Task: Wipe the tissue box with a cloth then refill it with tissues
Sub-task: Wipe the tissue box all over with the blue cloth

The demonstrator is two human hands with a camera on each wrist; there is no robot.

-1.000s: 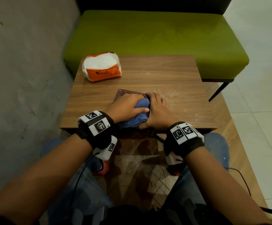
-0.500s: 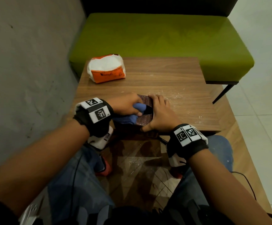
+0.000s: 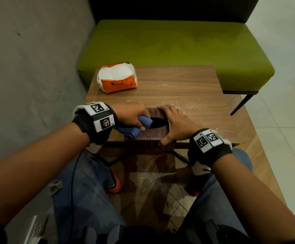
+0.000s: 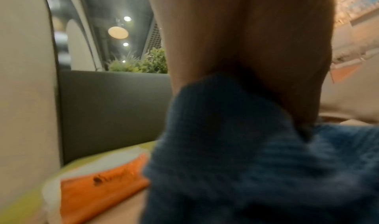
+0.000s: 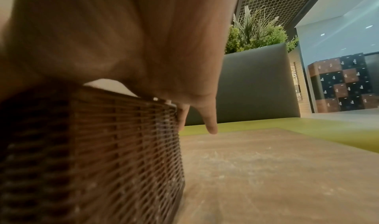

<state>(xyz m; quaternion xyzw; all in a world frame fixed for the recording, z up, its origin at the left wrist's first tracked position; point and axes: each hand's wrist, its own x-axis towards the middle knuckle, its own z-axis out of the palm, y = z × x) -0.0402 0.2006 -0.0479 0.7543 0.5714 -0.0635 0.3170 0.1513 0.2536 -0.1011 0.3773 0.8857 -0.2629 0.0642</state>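
A brown woven tissue box point(image 3: 153, 133) stands at the near edge of the wooden table point(image 3: 178, 88), its dark oval opening facing up. My left hand point(image 3: 134, 117) grips a bunched blue cloth point(image 3: 136, 126) on the box's left top edge; the left wrist view is filled by the cloth point(image 4: 256, 162) under my palm. My right hand point(image 3: 174, 124) holds the box by its right side, thumb on the near face, fingers curled over the far edge. The right wrist view has the woven wall point(image 5: 102, 146) close up. An orange and white tissue pack point(image 3: 117, 77) lies at the table's far left.
A green bench point(image 3: 174, 44) with a dark backrest runs behind the table. A grey wall point(image 3: 28, 67) is close on the left. White dust streaks lie on the table right of the box. My knees in jeans are under the near edge.
My left hand has swept the cloth leftward off the middle of the box top, uncovering the oval opening. My right hand has kept its hold on the box's right side.
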